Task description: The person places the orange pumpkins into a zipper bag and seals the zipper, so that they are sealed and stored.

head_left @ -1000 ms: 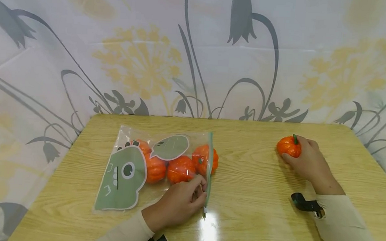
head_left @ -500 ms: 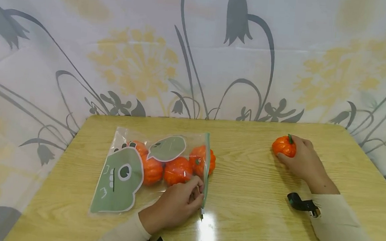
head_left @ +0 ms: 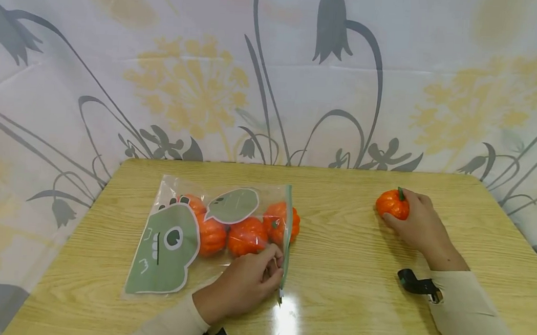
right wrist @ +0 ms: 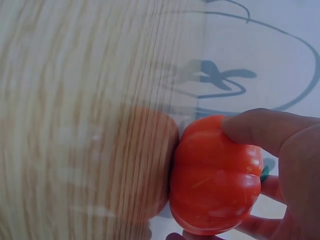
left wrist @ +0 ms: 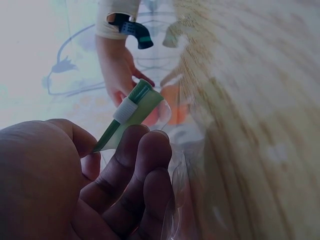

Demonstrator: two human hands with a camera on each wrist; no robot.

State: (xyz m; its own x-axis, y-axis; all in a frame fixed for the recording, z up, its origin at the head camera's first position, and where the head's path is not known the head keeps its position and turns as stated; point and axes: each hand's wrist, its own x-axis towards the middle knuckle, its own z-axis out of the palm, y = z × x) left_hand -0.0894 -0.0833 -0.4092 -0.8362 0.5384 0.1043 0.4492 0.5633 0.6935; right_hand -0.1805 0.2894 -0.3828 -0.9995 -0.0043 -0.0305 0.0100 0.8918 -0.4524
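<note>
In the head view, a clear zip bag [head_left: 163, 253] with a green dinosaur print lies flat at left centre. Several orange toy pumpkins [head_left: 248, 235] are inside it, one bulging at the green-edged mouth. My left hand [head_left: 245, 281] pinches the near corner of that mouth between thumb and index finger. A white slider [left wrist: 125, 110] sits on the green zip strip [left wrist: 107, 134] in the left wrist view. Over at the right, my right hand [head_left: 424, 223] grips another orange toy pumpkin [head_left: 392, 204] with a green stem, its thumb on the near side.
The wooden table [head_left: 336, 274] extends between the bag and the right hand. Behind it hangs a flower-printed cloth [head_left: 292, 87]. Black wrist cameras [head_left: 418, 285] are strapped at the sleeves.
The right hand and its pumpkin have shifted slightly left. The left hand keeps its pinch on the bag, and the head view has moved a little.
</note>
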